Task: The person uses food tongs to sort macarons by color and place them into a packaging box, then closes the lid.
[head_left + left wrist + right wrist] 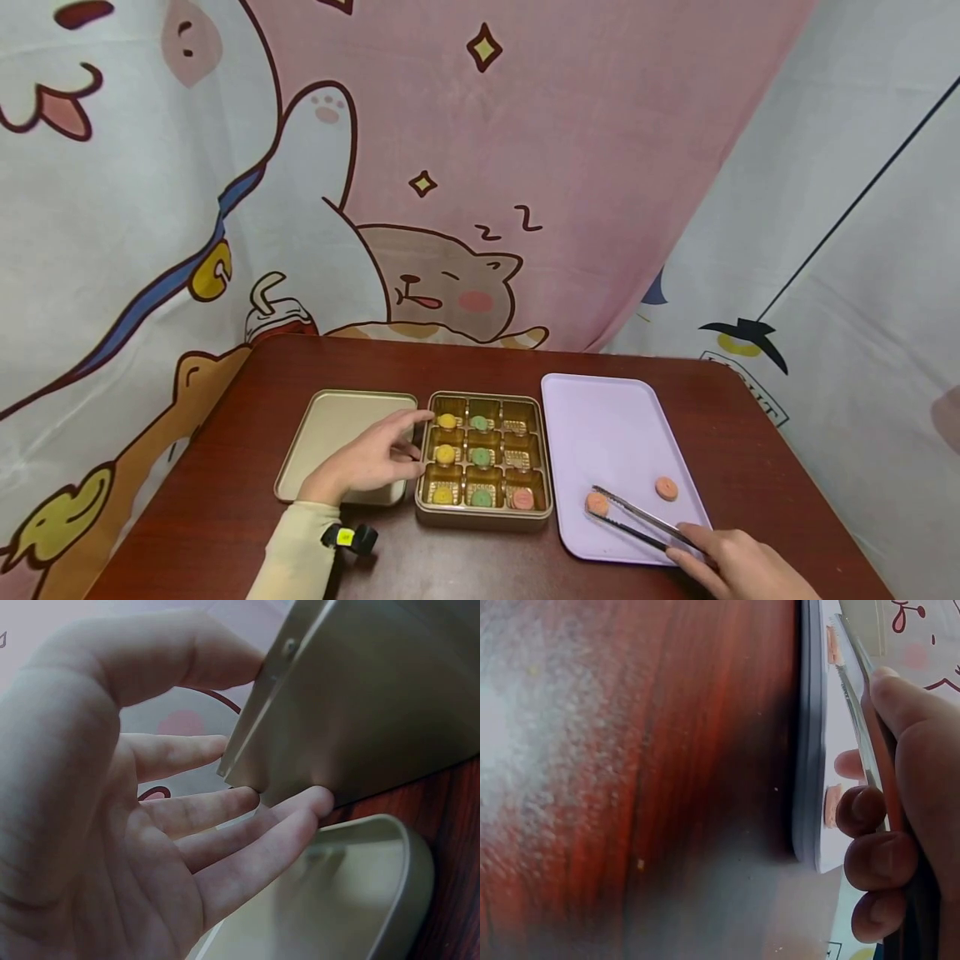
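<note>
Rounded gold tin [483,520] stands mid-table, its insert split into compartments. Yellow round pieces [445,454] fill the left column, green ones [481,457] the middle, and a pink piece [522,498] lies front right. My left hand [367,457] touches the tin's left side, thumb and fingers spread and fairly straight in the left wrist view. My right hand [738,562] grips metal tongs [643,514] with dark handles. Their tips straddle an orange round piece [597,503] on the lilac tray [592,417]. Another orange piece [666,488] lies further right on it.
A gold lid [330,429] lies on the table left of the tin, partly under my left forearm and hand. The tray stands close to the tin's right side. A printed cloth [600,167] hangs behind the dark red table [480,364].
</note>
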Action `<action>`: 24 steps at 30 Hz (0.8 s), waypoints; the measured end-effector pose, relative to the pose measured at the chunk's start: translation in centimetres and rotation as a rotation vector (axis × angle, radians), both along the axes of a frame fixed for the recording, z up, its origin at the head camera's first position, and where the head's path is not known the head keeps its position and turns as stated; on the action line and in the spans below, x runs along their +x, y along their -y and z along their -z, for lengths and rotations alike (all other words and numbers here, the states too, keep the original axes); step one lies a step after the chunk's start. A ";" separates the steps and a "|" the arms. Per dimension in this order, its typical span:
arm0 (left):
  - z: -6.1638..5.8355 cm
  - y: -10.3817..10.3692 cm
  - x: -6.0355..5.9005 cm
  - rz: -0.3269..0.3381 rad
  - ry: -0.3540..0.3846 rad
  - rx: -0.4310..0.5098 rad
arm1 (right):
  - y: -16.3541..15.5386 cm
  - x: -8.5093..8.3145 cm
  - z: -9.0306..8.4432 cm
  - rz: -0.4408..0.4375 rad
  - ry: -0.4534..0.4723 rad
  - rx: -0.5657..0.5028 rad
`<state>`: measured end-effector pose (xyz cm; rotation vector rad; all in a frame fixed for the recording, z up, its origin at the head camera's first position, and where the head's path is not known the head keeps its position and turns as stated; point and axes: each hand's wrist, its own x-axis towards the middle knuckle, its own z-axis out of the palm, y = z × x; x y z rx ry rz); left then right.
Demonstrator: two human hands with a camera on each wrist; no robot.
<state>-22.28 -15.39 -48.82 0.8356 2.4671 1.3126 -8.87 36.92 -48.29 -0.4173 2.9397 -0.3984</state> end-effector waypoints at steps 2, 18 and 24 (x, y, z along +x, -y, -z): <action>0.0 0.0 0.0 0.001 -0.001 0.001 | 0.0 0.0 0.2 -0.004 0.014 0.002; 0.1 0.1 0.0 -0.001 0.003 -0.001 | -0.2 0.1 0.5 -0.042 -0.040 0.016; 0.0 0.1 0.0 0.003 0.002 0.002 | -0.3 0.1 0.8 -0.053 -0.069 0.014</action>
